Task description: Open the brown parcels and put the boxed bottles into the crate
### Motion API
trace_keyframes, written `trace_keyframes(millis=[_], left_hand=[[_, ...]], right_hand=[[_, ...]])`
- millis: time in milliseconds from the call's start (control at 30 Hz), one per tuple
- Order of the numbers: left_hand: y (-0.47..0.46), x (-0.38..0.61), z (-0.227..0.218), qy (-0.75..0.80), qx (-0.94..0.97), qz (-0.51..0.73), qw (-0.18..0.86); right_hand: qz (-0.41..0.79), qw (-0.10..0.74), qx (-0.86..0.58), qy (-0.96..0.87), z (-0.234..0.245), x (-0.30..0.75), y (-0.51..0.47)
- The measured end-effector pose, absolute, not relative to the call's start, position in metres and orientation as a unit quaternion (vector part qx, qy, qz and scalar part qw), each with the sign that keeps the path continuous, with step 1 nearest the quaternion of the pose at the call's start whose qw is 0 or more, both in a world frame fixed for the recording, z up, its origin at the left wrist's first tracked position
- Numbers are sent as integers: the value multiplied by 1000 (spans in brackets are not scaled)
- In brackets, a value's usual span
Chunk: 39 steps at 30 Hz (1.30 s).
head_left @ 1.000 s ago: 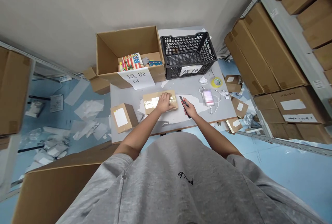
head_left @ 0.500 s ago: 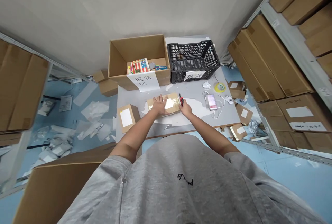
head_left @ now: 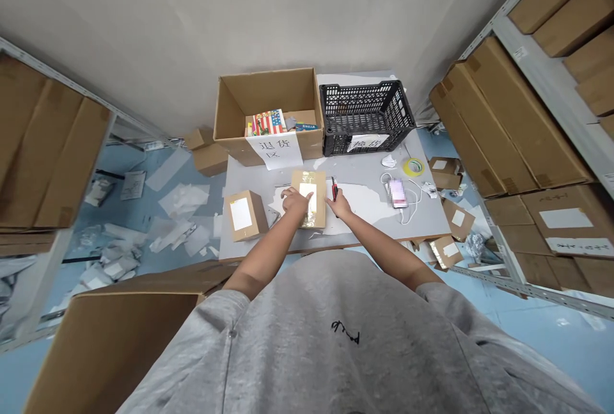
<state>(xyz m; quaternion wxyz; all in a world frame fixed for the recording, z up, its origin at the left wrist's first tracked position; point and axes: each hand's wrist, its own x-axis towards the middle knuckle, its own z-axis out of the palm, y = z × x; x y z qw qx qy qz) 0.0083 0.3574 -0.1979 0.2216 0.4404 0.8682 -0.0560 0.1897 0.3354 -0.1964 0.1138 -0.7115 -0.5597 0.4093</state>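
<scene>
A flat taped cardboard parcel (head_left: 311, 199) with a white label lies on the grey table (head_left: 364, 222), long side pointing away from me. My left hand (head_left: 293, 201) rests on its left part with the fingers spread. My right hand (head_left: 338, 205) is closed round a red and black utility knife (head_left: 334, 188), right beside the parcel's right edge.
A small labelled box (head_left: 244, 214) stands at the table's left. At the back are an open carton (head_left: 268, 113) with books and a black crate (head_left: 365, 113). A phone (head_left: 398, 192) with a cable and a tape roll (head_left: 413, 166) lie to the right. Shelves of cartons flank both sides; paper litters the floor.
The parcel has been turned from lying crosswise to lying lengthwise. My left hand shifted to its left part, and my right hand with the knife came in against its right edge.
</scene>
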Motion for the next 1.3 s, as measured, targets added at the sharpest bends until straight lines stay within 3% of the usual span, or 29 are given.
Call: trace_keyframes(millis=[100, 267, 433, 633, 833, 967, 1200, 1300], left_hand=[[352, -8, -200, 857, 456, -10, 240], [356, -35, -202, 711, 681, 56, 165], [385, -52, -204, 640, 743, 59, 187], [391, -54, -204, 698, 681, 47, 217], [372, -48, -203, 839, 480, 54, 252], [361, -52, -202, 891, 357, -14, 280], [332, -51, -204, 855, 330, -158, 367], [321, -44, -199, 858, 372, -193, 296]], right_hand=[[422, 112, -703, -562, -202, 188, 330], [439, 102, -684, -573, -206, 195, 322], [464, 83, -674, -568, -207, 196, 316], [452, 53, -699, -551, -208, 200, 315], [395, 72, -760, -511, -201, 211, 324], [382, 117, -784, -476, -203, 215, 323], [407, 193, -746, -491, -211, 214, 343], [422, 196, -729, -502, -211, 216, 360]])
